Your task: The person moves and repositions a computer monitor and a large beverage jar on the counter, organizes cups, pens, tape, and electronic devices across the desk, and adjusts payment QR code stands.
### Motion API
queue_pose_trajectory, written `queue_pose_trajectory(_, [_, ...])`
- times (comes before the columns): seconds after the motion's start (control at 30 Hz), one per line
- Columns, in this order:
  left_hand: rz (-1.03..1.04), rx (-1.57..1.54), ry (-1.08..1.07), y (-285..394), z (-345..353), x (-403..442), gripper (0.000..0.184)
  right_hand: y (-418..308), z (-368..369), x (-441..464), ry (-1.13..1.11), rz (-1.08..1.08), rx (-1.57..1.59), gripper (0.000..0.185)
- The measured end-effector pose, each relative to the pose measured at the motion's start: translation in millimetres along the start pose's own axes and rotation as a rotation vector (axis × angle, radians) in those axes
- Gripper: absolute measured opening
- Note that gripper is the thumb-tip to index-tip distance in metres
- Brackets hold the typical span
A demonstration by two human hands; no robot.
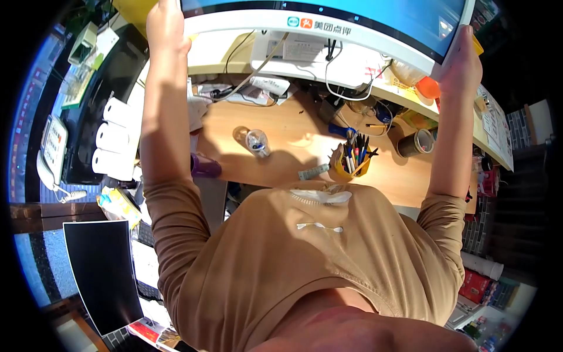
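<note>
Holding up a white-framed screen between two hands, out ahead of the chest and in front of a ledge, at the top of the view. Clasping its left side with the left hand, cut off by the upper border, with fingers mostly hidden. Gripping its right side near the lower corner with the right hand, partly in shadow. Cannot tell how far around the back either hand reaches, nor how firmly.

Facing back toward the wearer with a blue display, upright by its lettering. Running along its lower edge from left to right, sloping down toward the right hand. Cannot see the upper edge, lost beyond the view, so cannot be sure of the true long axis; shows wider than tall in the visible part.

Hiding much of the ledge behind it; cannot trace the upper end of a cable below the lower edge.

Nearer, on the desk, can see a pen holder, a clear cup, a tube and a dark jar. Beside the left forearm, showing only partly, a purple item, too covered to identify.
</note>
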State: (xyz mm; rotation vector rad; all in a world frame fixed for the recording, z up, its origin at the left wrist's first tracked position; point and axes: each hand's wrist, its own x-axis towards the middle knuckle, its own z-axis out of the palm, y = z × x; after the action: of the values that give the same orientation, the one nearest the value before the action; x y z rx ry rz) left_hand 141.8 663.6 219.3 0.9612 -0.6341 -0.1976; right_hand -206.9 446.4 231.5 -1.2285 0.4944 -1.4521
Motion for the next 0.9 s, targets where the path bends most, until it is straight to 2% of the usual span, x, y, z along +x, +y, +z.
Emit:
queue_pose_trajectory(0.03, [-0.031, -0.035, -0.051, 14, 5, -15, 0.027, 1, 2, 1, -0.049, 0.000, 0.037, 0.038])
queue_pose_trajectory(0.1, [0.018, 0.068, 0.078, 6, 5, -3, 0.026, 4, 2, 5, -0.052, 0.034, 0.038, 0.036])
queue_pose_trajectory(0.13, [0.054, 0.121, 0.054, 10, 2, -4, 0.029, 8, 3, 7, -0.053, 0.006, 0.023, 0.036])
queue_pose_trajectory(0.17, [0.075, -0.008, 0.065, -13, -29, 30, 0.033, 12, 5, 9, -0.055, -0.020, 0.008, 0.035])
queue_pose_trajectory(0.2, [0.065, 0.007, 0.070, -8, -31, 28, 0.031, 14, 10, 8, -0.058, -0.045, -0.006, 0.035])
queue_pose_trajectory(0.23, [0.060, 0.005, 0.064, -8, -38, 32, 0.031, 8, 35, -14, -0.080, -0.174, 0.006, 0.041])
queue_pose_trajectory(0.3, [0.039, 0.038, 0.112, 3, -24, 20, 0.030, 48, 6, 29, -0.159, 0.028, 0.441, 0.038])
queue_pose_trajectory(0.37, [0.039, 0.025, 0.117, 1, -29, 26, 0.029, 9, 48, -16, -0.134, -0.021, 0.108, 0.036])
queue_pose_trajectory(0.4, [0.042, 0.027, 0.122, 0, -31, 28, 0.029, 14, 51, -13, -0.161, -0.013, 0.171, 0.037])
queue_pose_trajectory(0.47, [0.044, 0.007, 0.115, -2, -33, 32, 0.033, 10, 53, -16, -0.118, 0.059, 0.067, 0.040])
queue_pose_trajectory(0.57, [0.038, 0.014, 0.117, -4, -39, 43, 0.032, 10, 57, -17, -0.175, 0.054, 0.156, 0.044])
queue_pose_trajectory(0.6, [0.020, -0.003, 0.059, -7, -49, 52, 0.028, 12, 56, -17, -0.196, 0.039, 0.160, 0.044])
queue_pose_trajectory(0.67, [0.039, 0.054, 0.145, 5, -28, 29, 0.028, 17, 51, -14, -0.238, 0.006, 0.171, 0.045])
queue_pose_trajectory(0.8, [0.024, -0.019, 0.117, 3, -33, 26, 0.029, 19, 50, -16, -0.279, -0.026, 0.141, 0.047])
queue_pose_trajectory(0.9, [0.032, 0.042, 0.089, 2, -39, 27, 0.029, 17, 54, -19, -0.258, 0.034, 0.157, 0.048])
